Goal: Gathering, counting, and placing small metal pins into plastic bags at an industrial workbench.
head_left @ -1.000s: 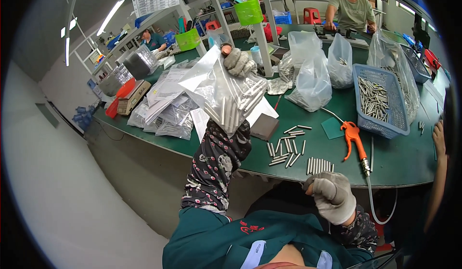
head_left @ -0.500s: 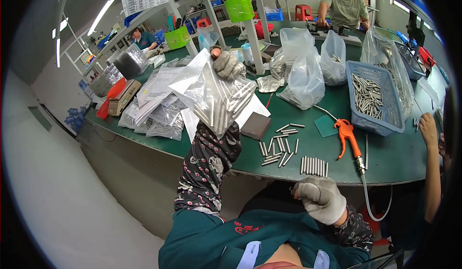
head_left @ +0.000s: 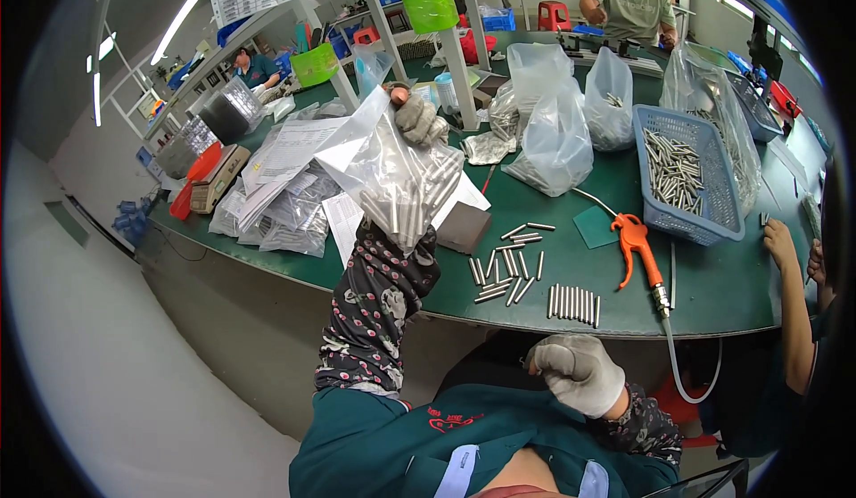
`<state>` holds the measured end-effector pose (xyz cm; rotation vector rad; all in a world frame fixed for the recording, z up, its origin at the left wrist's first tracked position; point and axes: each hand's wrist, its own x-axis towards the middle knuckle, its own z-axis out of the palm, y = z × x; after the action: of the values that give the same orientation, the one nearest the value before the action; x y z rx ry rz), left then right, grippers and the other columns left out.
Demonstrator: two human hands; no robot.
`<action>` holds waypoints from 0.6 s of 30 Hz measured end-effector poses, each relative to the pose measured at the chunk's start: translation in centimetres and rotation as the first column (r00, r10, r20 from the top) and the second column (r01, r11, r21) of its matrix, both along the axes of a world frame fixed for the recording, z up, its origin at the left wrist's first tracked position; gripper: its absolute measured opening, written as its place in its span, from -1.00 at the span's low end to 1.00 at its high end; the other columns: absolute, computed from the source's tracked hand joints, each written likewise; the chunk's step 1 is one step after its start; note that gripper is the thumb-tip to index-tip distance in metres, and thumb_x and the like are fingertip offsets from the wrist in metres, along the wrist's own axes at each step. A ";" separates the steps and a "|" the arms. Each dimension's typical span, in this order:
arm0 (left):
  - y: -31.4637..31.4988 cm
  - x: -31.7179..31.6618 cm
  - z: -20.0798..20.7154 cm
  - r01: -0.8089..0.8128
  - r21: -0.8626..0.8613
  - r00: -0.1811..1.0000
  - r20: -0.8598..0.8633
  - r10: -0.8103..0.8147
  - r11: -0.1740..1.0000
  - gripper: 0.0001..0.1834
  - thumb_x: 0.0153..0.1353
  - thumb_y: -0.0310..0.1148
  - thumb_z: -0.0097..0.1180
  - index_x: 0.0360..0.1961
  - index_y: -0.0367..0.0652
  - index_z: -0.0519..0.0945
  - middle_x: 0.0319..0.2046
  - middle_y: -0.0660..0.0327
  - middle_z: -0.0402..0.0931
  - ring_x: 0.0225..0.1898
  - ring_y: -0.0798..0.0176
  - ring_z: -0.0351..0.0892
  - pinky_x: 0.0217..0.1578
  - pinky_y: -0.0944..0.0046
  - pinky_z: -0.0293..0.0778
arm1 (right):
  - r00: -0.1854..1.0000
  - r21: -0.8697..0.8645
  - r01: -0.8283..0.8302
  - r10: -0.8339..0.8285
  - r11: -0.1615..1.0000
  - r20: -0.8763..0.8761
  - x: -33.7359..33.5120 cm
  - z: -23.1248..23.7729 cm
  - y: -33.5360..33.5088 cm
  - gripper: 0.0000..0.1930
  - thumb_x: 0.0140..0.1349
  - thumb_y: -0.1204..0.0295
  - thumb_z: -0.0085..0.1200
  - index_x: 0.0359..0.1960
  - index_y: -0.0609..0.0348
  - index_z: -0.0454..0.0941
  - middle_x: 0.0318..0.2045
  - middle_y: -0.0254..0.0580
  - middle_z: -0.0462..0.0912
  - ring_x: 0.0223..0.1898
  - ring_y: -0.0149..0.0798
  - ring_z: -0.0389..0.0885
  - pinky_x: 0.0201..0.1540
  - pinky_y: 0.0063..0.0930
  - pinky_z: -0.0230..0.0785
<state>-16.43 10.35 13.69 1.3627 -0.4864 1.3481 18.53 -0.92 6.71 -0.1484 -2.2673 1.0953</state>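
Bare green counter [head_left: 713,275] right of orange air gun [head_left: 635,241], loose metal pins [head_left: 504,262] and blue basket [head_left: 687,172] crowding centre, paper stacks [head_left: 285,168] blocking left

Grey knit gloves on both hands [head_left: 578,371]; dark floral-patterned sleeve covers; teal jacket, red chest embroidery.

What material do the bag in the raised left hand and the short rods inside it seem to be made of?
The bag looks like thin clear plastic film: glossy, creased, and see-through. The rods inside look like bare metal, probably steel, with a grey shine and straight, even shape. The left hand grips the bag at its top.
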 end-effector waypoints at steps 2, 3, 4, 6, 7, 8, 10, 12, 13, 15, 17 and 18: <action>0.5 0.0 -0.7 0.053 0.017 0.998 0.019 -0.053 0.998 -0.71 0.34 -0.22 -0.17 -0.10 -0.20 0.42 -0.51 0.30 0.37 -0.44 0.28 0.43 -0.38 0.25 0.38 | 1.000 0.006 -0.002 0.002 1.000 -0.006 0.0 -0.2 -0.1 -0.77 -0.19 0.66 -0.08 -0.42 0.18 0.47 -0.54 -0.19 0.53 -0.49 -0.13 0.54 -0.42 -0.36 0.41; 0.4 0.0 -0.9 0.044 -0.008 0.998 0.043 -0.044 0.999 -0.70 0.34 -0.21 -0.17 -0.09 -0.20 0.42 -0.50 0.30 0.37 -0.43 0.27 0.44 -0.36 0.25 0.39 | 1.000 -0.007 -0.010 0.010 1.000 -0.006 -0.1 -0.3 -0.2 -0.77 -0.19 0.66 -0.08 -0.42 0.18 0.46 -0.55 -0.19 0.52 -0.49 -0.13 0.54 -0.42 -0.35 0.41; 0.3 0.0 -1.1 0.037 -0.033 0.997 0.067 -0.035 0.999 -0.69 0.34 -0.20 -0.18 -0.08 -0.20 0.42 -0.50 0.30 0.38 -0.43 0.26 0.45 -0.34 0.24 0.40 | 1.000 -0.020 -0.017 0.017 1.000 -0.007 -0.1 -0.3 -0.3 -0.78 -0.19 0.66 -0.08 -0.42 0.19 0.46 -0.55 -0.19 0.52 -0.49 -0.12 0.54 -0.41 -0.35 0.41; 0.7 -0.4 -1.8 0.077 -0.005 0.995 0.065 -0.076 0.997 -0.65 0.34 -0.18 -0.20 -0.03 -0.20 0.40 -0.48 0.30 0.39 -0.44 0.27 0.42 -0.36 0.24 0.37 | 1.000 -0.037 -0.021 0.022 0.999 0.018 0.0 -0.1 -0.4 -0.77 -0.22 0.70 -0.06 -0.45 0.20 0.46 -0.52 -0.18 0.55 -0.47 -0.11 0.56 -0.41 -0.35 0.43; 0.4 -0.7 -2.2 0.049 -0.048 0.994 0.098 -0.044 0.998 -0.64 0.34 -0.17 -0.22 -0.03 -0.19 0.40 -0.48 0.30 0.38 -0.45 0.28 0.40 -0.36 0.25 0.35 | 0.999 -0.053 -0.020 0.023 0.998 0.044 0.0 -0.1 -0.4 -0.77 -0.25 0.75 -0.05 -0.48 0.22 0.46 -0.49 -0.16 0.57 -0.45 -0.10 0.58 -0.40 -0.34 0.44; 0.4 -0.9 -2.6 0.025 -0.094 0.992 0.129 -0.012 0.995 -0.64 0.34 -0.15 -0.23 -0.03 -0.19 0.41 -0.48 0.31 0.38 -0.45 0.29 0.38 -0.37 0.26 0.32 | 0.999 -0.054 -0.021 0.024 0.998 0.042 0.0 -0.2 -0.4 -0.77 -0.25 0.75 -0.05 -0.48 0.22 0.46 -0.49 -0.16 0.57 -0.45 -0.10 0.58 -0.40 -0.34 0.44; 1.2 -1.8 -3.6 0.047 -0.073 0.989 0.141 -0.037 0.996 -0.62 0.34 -0.13 -0.24 -0.01 -0.17 0.40 -0.46 0.31 0.38 -0.43 0.29 0.35 -0.36 0.27 0.28 | 0.999 -0.054 -0.015 0.017 0.998 0.038 -0.1 -0.4 -0.3 -0.77 -0.25 0.75 -0.06 -0.48 0.22 0.46 -0.50 -0.16 0.57 -0.46 -0.11 0.57 -0.40 -0.35 0.44; 1.4 -2.3 -4.1 0.026 -0.052 0.993 0.115 -0.020 0.998 -0.67 0.36 -0.21 -0.27 -0.07 -0.23 0.40 -0.44 0.30 0.40 -0.42 0.32 0.39 -0.34 0.29 0.35 | 0.999 -0.059 -0.019 0.022 0.998 0.044 0.0 -0.5 -0.3 -0.77 -0.24 0.75 -0.05 -0.48 0.21 0.46 -0.50 -0.16 0.57 -0.46 -0.11 0.57 -0.40 -0.35 0.44; 1.7 -3.0 -4.5 0.026 -0.053 0.993 0.115 -0.019 0.998 -0.67 0.36 -0.21 -0.27 -0.07 -0.23 0.40 -0.44 0.30 0.40 -0.42 0.32 0.39 -0.34 0.29 0.35 | 0.998 -0.064 -0.022 0.025 0.998 0.051 0.0 -0.6 -0.3 -0.77 -0.24 0.75 -0.05 -0.48 0.21 0.46 -0.50 -0.16 0.57 -0.46 -0.11 0.57 -0.40 -0.35 0.44; 2.2 -4.9 -5.2 0.069 -0.081 0.996 0.060 -0.064 0.994 -0.61 0.33 -0.12 -0.23 0.03 -0.13 0.40 -0.42 0.30 0.41 -0.38 0.28 0.36 -0.29 0.20 0.26 | 0.998 -0.057 -0.029 0.032 0.998 0.047 0.0 -0.6 -0.4 -0.77 -0.24 0.74 -0.05 -0.48 0.21 0.46 -0.50 -0.16 0.57 -0.46 -0.11 0.57 -0.40 -0.35 0.44; 1.9 -5.7 -6.0 0.008 -0.090 0.999 0.039 -0.004 0.996 -0.61 0.33 -0.12 -0.23 0.04 -0.11 0.41 -0.40 0.30 0.42 -0.37 0.28 0.36 -0.28 0.18 0.26 | 0.999 -0.050 -0.033 0.035 0.998 0.041 0.0 -0.6 -0.3 -0.77 -0.23 0.74 -0.05 -0.47 0.21 0.46 -0.50 -0.16 0.57 -0.46 -0.11 0.57 -0.40 -0.35 0.43; 1.7 -5.9 -6.3 -0.056 -0.096 0.998 0.017 0.058 0.994 -0.61 0.33 -0.12 -0.23 0.05 -0.09 0.41 -0.38 0.30 0.44 -0.36 0.29 0.37 -0.27 0.16 0.25 | 0.998 -0.056 -0.038 0.041 0.998 0.045 0.0 -0.6 -0.3 -0.77 -0.23 0.73 -0.05 -0.47 0.21 0.46 -0.50 -0.16 0.57 -0.46 -0.11 0.57 -0.40 -0.35 0.43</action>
<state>-22.38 12.04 7.41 1.2944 -0.3942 1.4148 18.50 -1.23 6.06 -0.1535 -2.2913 1.1865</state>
